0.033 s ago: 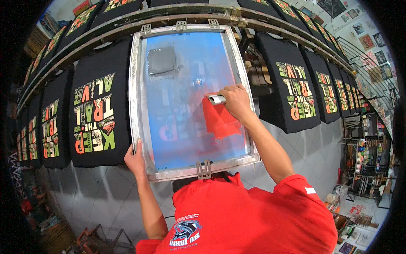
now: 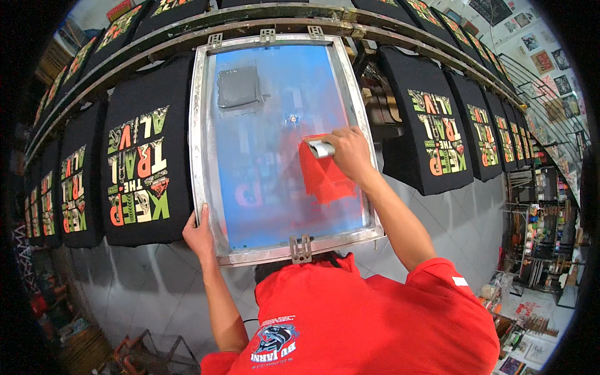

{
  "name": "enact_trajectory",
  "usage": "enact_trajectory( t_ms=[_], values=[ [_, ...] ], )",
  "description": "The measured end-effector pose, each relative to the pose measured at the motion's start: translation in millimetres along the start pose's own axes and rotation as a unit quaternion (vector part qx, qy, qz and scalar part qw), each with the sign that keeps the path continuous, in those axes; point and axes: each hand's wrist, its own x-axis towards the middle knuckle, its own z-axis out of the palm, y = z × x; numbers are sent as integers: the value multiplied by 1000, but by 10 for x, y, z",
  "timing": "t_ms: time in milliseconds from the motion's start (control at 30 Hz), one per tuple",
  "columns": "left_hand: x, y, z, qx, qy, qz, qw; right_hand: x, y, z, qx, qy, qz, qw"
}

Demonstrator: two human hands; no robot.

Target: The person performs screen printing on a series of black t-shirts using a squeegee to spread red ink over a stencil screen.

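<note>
A silk-screen frame [image 2: 199,131] with pale metal edges and blue mesh [image 2: 262,147] lies over a dark shirt board. My right hand [image 2: 353,153] is closed around a squeegee [image 2: 321,149], held tilted at the top of a patch of red ink [image 2: 329,182] on the mesh's right side. Reversed lettering shows faintly through the mesh. My left hand [image 2: 199,235] grips the lower left edge of the frame, its thumb up along the outer side. A dark grey square patch [image 2: 239,86] sits at the mesh's upper left.
Black T-shirts [image 2: 179,119] with coloured lettering lie on boards to the left, with more shirts [image 2: 406,75] to the right. A long rail [image 2: 356,31] runs behind the frame. Metal clips [image 2: 300,249] sit on the frame's ends. Shelves with bottles [image 2: 540,225] stand far right.
</note>
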Motion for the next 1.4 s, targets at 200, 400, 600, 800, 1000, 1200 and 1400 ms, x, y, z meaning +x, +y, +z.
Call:
enact_trajectory(
  t_ms=[200, 400, 600, 800, 1000, 1200, 1400],
  values=[
    [-11, -37, -22, 9, 5, -8, 1000, -772, -361, -176, 38, 1, -6, 999],
    [-31, 36, -36, -11, 2, -15, 1000, -891, -354, -503, 45, -100, -23, 994],
    [-20, 60, -19, -11, 5, -8, 1000, -60, -32, -350, -40, -33, -12, 999],
    [7, 11, -25, -9, 7, -1, 1000, -12, -84, 27, -8, 41, -9, 999],
    [-19, -53, -49, 4, 4, -8, 1000, -576, -363, -86, 23, 16, 17, 999],
    [6, -73, -46, -12, -3, 5, 1000, -894, -434, -493, 15, -120, -1, 993],
    [-48, 106, -38, 2, 1, 23, 1000, -952, -187, -855, 323, -93, 256, 906]
  ],
)
